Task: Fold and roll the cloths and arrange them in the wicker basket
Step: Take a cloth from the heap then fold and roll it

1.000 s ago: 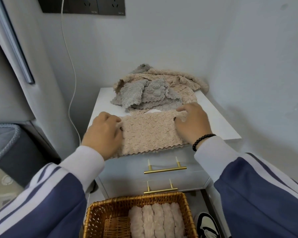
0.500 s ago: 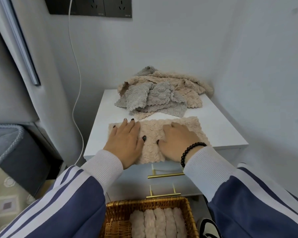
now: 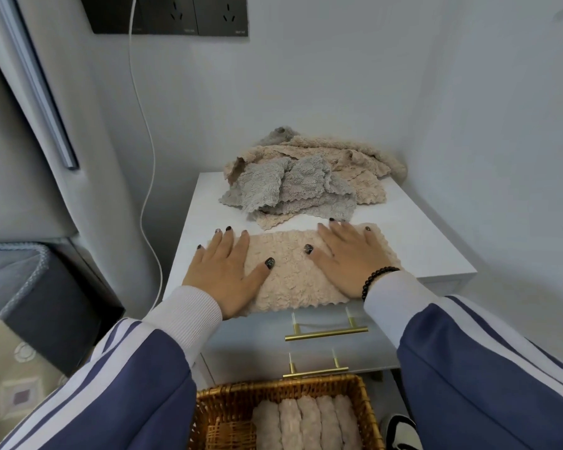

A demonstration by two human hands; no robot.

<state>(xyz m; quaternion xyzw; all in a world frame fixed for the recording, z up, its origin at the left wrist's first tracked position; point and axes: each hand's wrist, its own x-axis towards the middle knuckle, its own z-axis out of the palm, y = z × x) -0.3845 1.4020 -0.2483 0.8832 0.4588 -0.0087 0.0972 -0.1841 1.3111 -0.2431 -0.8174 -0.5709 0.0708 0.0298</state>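
A folded beige cloth (image 3: 290, 271) lies flat along the front edge of the white nightstand (image 3: 420, 228). My left hand (image 3: 228, 271) presses on its left end with fingers spread and straight. My right hand (image 3: 348, 258) lies flat on its right end the same way. Behind them sits a heap of loose grey and beige cloths (image 3: 306, 180). On the floor below stands the wicker basket (image 3: 221, 407), holding several rolled beige cloths (image 3: 306, 423) side by side on its right.
Two drawers with brass handles (image 3: 325, 332) face me under the nightstand top. A white cable (image 3: 143, 131) hangs from the wall sockets (image 3: 176, 14) at the left. A grey upholstered bed (image 3: 30, 287) stands to the left, a shoe (image 3: 400, 430) beside the basket.
My hands went from gripping the cloth's ends to lying flat at its middle, then slid apart toward its two ends. The cloth now lies smooth and wide.
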